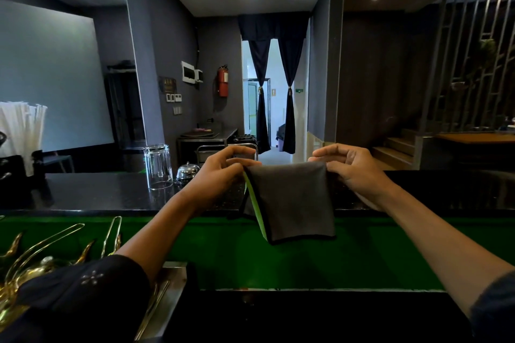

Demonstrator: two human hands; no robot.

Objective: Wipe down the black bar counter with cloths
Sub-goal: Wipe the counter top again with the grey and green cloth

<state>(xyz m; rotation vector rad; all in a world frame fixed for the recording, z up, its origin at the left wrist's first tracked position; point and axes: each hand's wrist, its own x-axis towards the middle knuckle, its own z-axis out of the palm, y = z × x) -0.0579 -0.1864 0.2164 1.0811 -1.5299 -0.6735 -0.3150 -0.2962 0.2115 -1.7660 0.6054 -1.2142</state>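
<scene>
The person is holding a grey cloth [292, 203] up in the air by its top edge, with the left hand [220, 172] pinching 1 upper corner and the right hand [351, 168] pinching the other. On each hand the fingers [320, 153] are curling in and pressing against the thumb, so the fabric is nipped between them and hanging freely below. A bright green layer is peeking out along its left side, so this is probably a folded cloth, or 2 cloths held together; I cannot tell which. Holding it taut between both hands looks like squaring it up or folding it to a handy pad before wiping, not wiping itself.

The black desk [111, 192] is lying just behind and below the hanging cloth, which is not touching it. An upturned glass [158, 166] and a small chrome bell [188, 171] are standing on it to the left, close together; they would likely need shifting for a full pass.

The cloth and hands are hiding the stretch of desk behind them. The desk is running out of view on both sides, so its full length is unknown. The gold items [33, 261] at lower left are cut off and hard to identify, and any dirt on the dark speckled surface is impossible to judge.
</scene>
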